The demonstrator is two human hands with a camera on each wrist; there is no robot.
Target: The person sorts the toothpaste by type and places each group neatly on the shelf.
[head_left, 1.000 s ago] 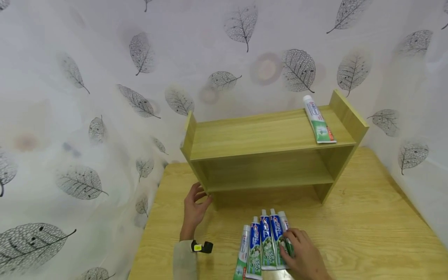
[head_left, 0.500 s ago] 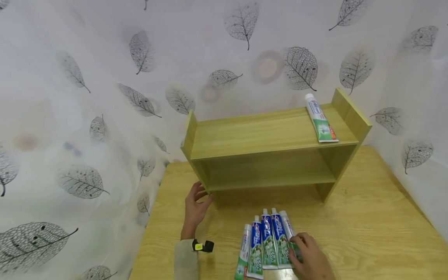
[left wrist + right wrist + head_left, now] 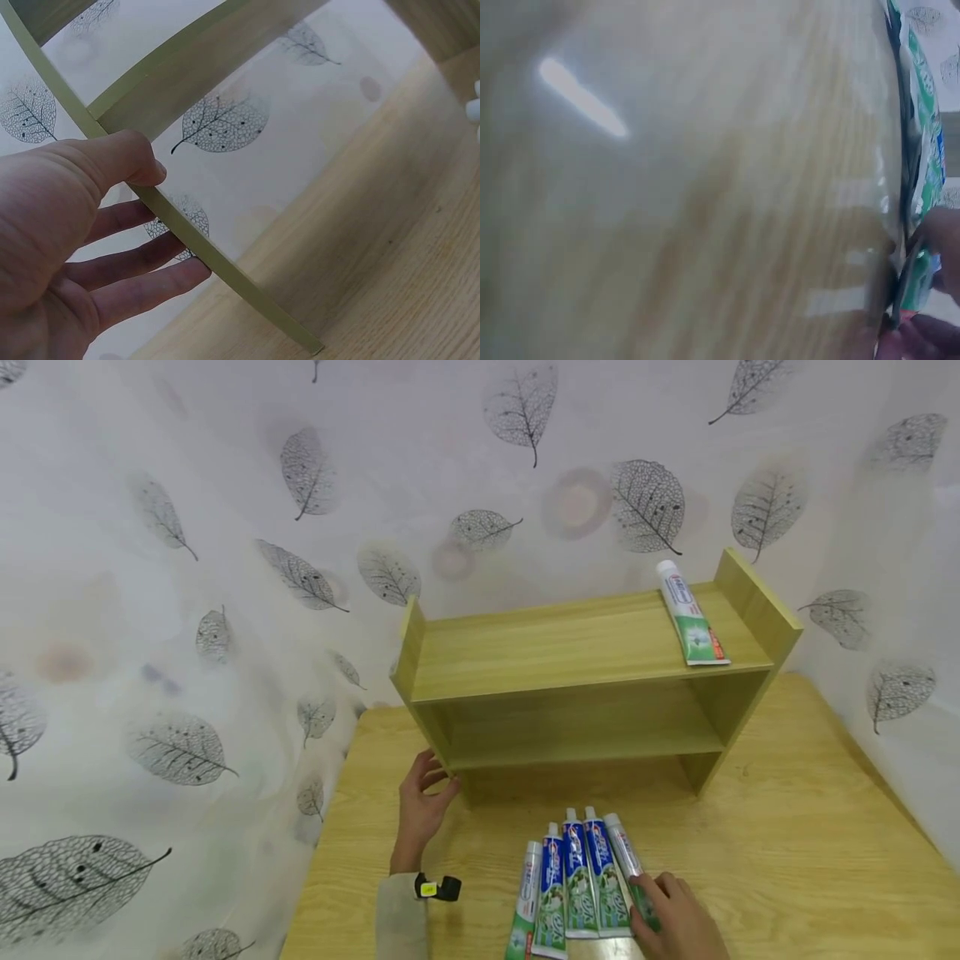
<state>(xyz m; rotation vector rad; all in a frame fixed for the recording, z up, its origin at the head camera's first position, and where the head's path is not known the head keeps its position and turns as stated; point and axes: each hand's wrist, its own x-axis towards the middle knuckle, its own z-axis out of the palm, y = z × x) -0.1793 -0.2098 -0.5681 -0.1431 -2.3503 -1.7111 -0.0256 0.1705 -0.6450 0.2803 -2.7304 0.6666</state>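
My left hand [image 3: 422,810] grips the lower left side of a two-tier wooden shelf [image 3: 555,652]. In the left wrist view the thumb lies on one face of the side panel [image 3: 232,277] and the fingers on the other. My right hand [image 3: 681,920] pinches the lower green part of a white-and-green toothpaste tube [image 3: 624,850], the rightmost of a row. Its capped end points toward the shelf, and its bottom end is partly hidden by the fingers. Left of it lie several blue-and-green toothpaste tubes [image 3: 577,881] and a white-and-green tube [image 3: 522,897].
One more white-and-green toothpaste tube [image 3: 692,618] lies on the shelf's top board near its right end. Everything stands on a wooden table [image 3: 810,827]. A leaf-patterned wall covering [image 3: 225,677] rises behind and at both sides.
My right hand has moved right, drawing the lower end of the rightmost toothpaste tube away from its neighbours. My left hand keeps its hold on the shelf.
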